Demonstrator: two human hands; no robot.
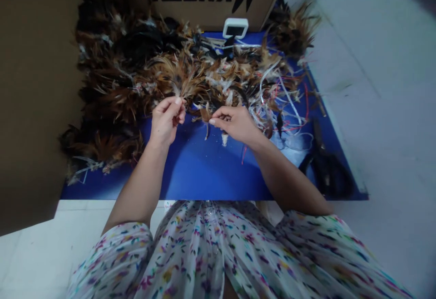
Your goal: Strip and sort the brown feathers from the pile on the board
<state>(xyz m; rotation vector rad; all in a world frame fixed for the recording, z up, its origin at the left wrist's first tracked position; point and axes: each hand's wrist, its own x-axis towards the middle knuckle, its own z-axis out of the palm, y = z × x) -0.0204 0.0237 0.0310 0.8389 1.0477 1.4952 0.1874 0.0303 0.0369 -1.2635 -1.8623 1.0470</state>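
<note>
My left hand (168,116) pinches the base of a fanned bunch of brown feathers (179,74) between thumb and fingertips. To its right, the thumb and fingers of my right hand (233,122) close on a small brown feather (205,115) at the front edge of the feather pile. Loose brown, black and white feathers (235,74) lie heaped just beyond both hands. A small pale feather (225,139) rests on the blue tabletop (211,172) below my right hand.
Dark scissors (327,172) lie at the table's right edge, near white and red strings (289,95). A white device with a dark screen (235,28) stands before a cardboard box (211,8). Bundled feathers (105,140) line the left side, beside a cardboard panel (34,85).
</note>
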